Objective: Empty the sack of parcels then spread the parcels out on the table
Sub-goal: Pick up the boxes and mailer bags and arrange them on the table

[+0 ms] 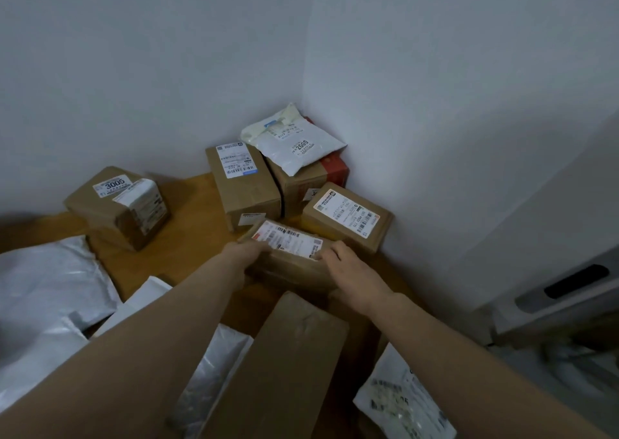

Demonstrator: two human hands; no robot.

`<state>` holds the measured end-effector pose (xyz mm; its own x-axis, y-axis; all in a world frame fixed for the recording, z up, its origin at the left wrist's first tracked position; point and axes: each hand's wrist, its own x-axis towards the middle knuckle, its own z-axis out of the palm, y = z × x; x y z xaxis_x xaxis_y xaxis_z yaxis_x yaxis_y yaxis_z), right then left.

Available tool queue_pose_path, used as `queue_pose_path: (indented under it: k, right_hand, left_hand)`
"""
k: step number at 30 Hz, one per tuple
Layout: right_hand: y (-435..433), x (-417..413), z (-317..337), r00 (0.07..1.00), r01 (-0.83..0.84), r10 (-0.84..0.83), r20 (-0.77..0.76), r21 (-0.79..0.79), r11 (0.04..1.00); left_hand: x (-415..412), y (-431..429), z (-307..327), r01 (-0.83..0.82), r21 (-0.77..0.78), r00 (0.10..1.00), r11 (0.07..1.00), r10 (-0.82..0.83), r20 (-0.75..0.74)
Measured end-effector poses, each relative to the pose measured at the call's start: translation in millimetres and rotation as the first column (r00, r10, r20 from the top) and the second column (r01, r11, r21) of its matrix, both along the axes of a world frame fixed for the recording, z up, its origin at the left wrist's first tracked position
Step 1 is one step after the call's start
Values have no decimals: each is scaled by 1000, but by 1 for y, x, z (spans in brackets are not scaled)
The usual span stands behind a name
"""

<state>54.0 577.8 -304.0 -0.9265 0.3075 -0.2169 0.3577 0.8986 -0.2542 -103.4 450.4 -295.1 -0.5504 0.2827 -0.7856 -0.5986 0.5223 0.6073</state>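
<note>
Both hands [249,252] [348,267] apparently grip one cardboard parcel [288,254].

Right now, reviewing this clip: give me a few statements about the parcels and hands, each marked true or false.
1. Both hands grip the same cardboard box: the left hand at its left end, the right hand at its right. True.
2. The box marked 3005 sits in the wall corner. False: it stands apart at the left of the table.
3. A white mailer bag lies on top of boxes in the corner. True.
4. All parcels are cardboard boxes. False: several are soft plastic bags, such as the grey bag at the left.
5. The held box has no label. False: a shipping label covers its top.
</note>
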Motion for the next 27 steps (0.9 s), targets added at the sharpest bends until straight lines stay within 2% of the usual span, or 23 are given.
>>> queue_pose_path:
  k: [4, 7, 8, 10, 12, 13, 14, 16, 19, 20, 21, 23, 25, 27]
  right_hand:
    - [4, 4, -6, 999, 17, -14, 32, -96, 995]
    - [6, 1, 2, 976, 212, -215, 20, -279, 937]
    - [5, 0, 10, 958, 284, -278, 73, -383, 879]
    - [-1, -2, 26, 889, 457, -343, 304, -527, 717]
    - [-8, -5, 38, 756, 633, -341, 559, -490, 600]
    - [-12, -6, 41, 685, 699, -343, 643, -447, 559]
    - [-15, -7, 41, 631, 748, -354, 690, -422, 512]
    - [-23, -7, 41, 580, 803, -390, 715, -422, 420]
    - [-29, -7, 44, 591, 805, -431, 682, -469, 362]
    - [-30, -6, 46, 599, 800, -430, 675, -483, 357]
    - [-31, -5, 48, 609, 793, -426, 669, -496, 355]
    - [-31, -3, 54, 632, 775, -422, 650, -540, 329]
    - [-27, -1, 58, 672, 736, -453, 586, -598, 318]
    - [-25, -1, 61, 719, 682, -497, 486, -632, 369]
  left_hand:
    - [3, 5, -10, 39, 7, 995, 999, -38, -90]
    - [5, 9, -7, 111, -70, 976, 991, -122, -179]
    - [8, 8, -1, 164, -92, 971, 982, -177, -162]
    - [15, 3, 11, 335, -139, 930, 932, -351, -110]
    - [22, -3, 26, 490, -175, 865, 854, -501, -22]
    - [28, -4, 35, 591, -191, 799, 784, -602, 2]
    - [35, -3, 43, 715, -211, 683, 666, -730, 9]
    - [59, 3, 56, 882, -253, 416, 399, -909, 16]
    - [89, 6, 47, 918, -379, 125, 117, -992, -4]
    - [96, 3, 39, 878, -472, 88, 85, -996, -16]
    - [100, -1, 31, 821, -559, 131, 120, -991, -21]
    - [102, -12, 26, 710, -642, 301, 290, -949, -95]
    - [90, -21, 29, 676, -595, 397, 434, -895, -203]
    - [63, -30, 42, 692, -422, 541, 585, -808, -233]
